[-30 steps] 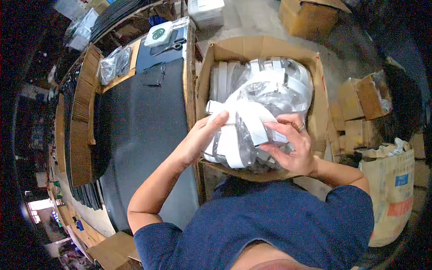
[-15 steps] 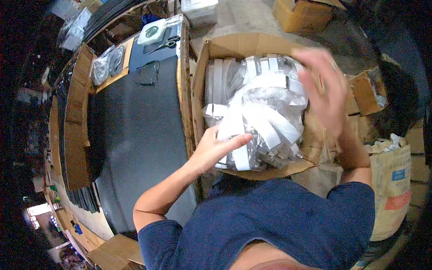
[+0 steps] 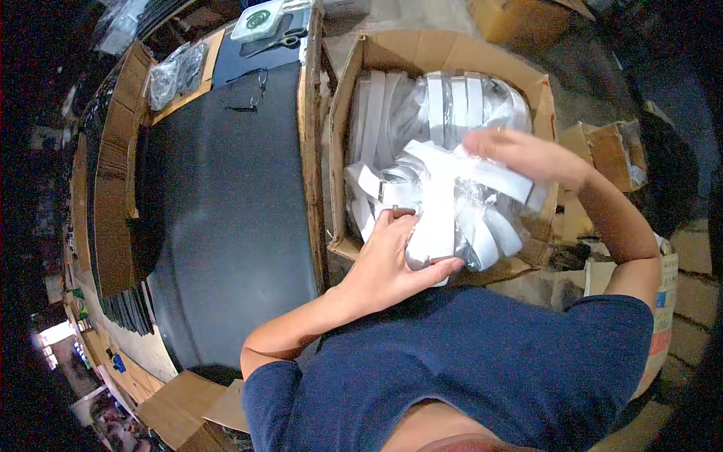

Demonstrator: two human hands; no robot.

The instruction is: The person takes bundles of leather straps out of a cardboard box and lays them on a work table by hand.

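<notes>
A cardboard box (image 3: 346,151) holds many clear plastic bags with white straps inside. My left hand (image 3: 399,264) grips a bag of white straps (image 3: 437,218) near the box's front edge, thumb along the near side and fingers on its left. On the right side of the same bagged straps lies my right hand (image 3: 520,154); its fingers are blurred, and whether they grip is unclear. More bagged straps (image 3: 456,102) stand in rows at the far side of the box.
To the left is a table with a black sheet (image 3: 233,188), with glasses (image 3: 260,90), scissors (image 3: 290,39) and a white lidded tub (image 3: 257,21) at its far end. A small open carton (image 3: 614,154) and a printed sack (image 3: 663,324) are at the right.
My right hand has come down from the box's right side onto the straps. My left hand and the bag have moved nearer my body, uncovering the rows behind. The view has shifted somewhat.
</notes>
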